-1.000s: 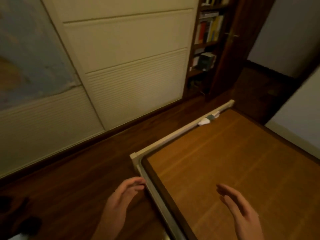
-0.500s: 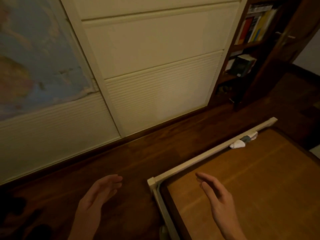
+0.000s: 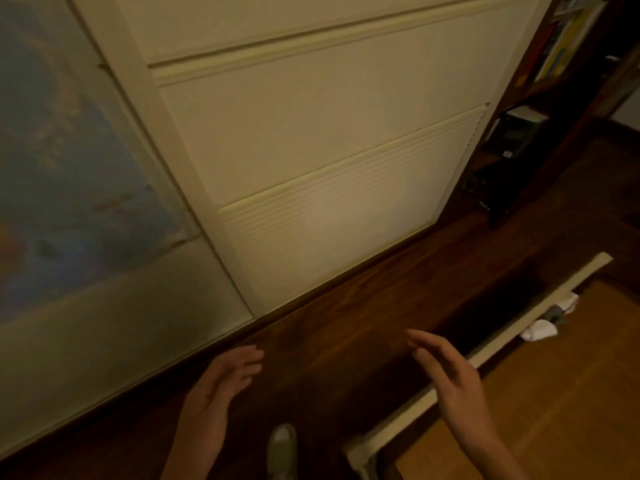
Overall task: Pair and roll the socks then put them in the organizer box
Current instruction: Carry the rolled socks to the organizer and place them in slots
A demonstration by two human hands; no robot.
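A white and grey sock (image 3: 543,322) lies on the wooden table top (image 3: 554,410), tucked against the table's cream far rail (image 3: 491,351) at the right. My left hand (image 3: 221,379) hangs open over the dark floor, fingers spread, holding nothing. My right hand (image 3: 446,368) is open too, palm turned left, hovering over the cream rail, well short of the sock. No organizer box is in view.
Cream cabinet panels (image 3: 311,161) fill the wall ahead, with a blue map poster (image 3: 69,168) on the left. A dark bookshelf (image 3: 540,98) stands at the right. A light shoe (image 3: 282,452) shows on the dark wooden floor (image 3: 346,323) below.
The view has swung left and down, so the table slid toward the lower right. Both hands stayed open and shifted over the floor and rail. A shoe came into view.
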